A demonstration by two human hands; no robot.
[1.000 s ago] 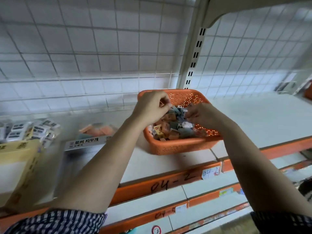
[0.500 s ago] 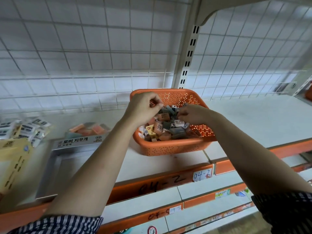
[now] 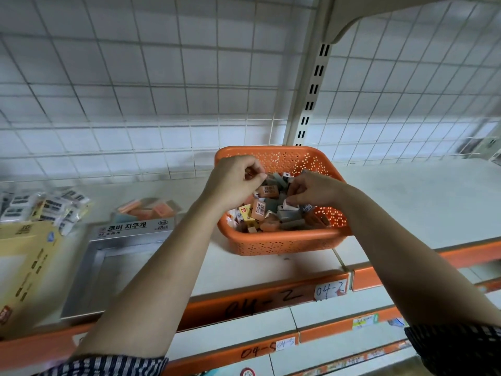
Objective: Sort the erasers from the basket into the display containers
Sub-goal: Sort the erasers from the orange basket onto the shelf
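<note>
Basket point(image 3: 282, 244): one, orange perforated plastic, rectangular with rounded corners, on the matte white shelf point(image 3: 406, 207) at frame centre. Erasers point(image 3: 267, 213) inside it are small rectangular blocks in printed paper sleeves (peach, grey, yellow, white), jumbled and too many to count. Left hand point(image 3: 233, 180) is over the basket's 10 o'clock corner with fingers curled tight; can't tell if it holds anything. Right hand point(image 3: 311, 189) is at the basket's 2 o'clock, palm down, thumb and fingertips pinching a white-sleeved eraser point(image 3: 288, 206) on top of the pile. Two display containers sit at 8–9 o'clock of the basket: a grey box point(image 3: 130, 236) with a printed header and a few peach blocks point(image 3: 146, 208) at its rear, and a yellow carton point(image 3: 24, 267) beside it with blurred white-wrapped packs point(image 3: 46, 204) behind.
</note>
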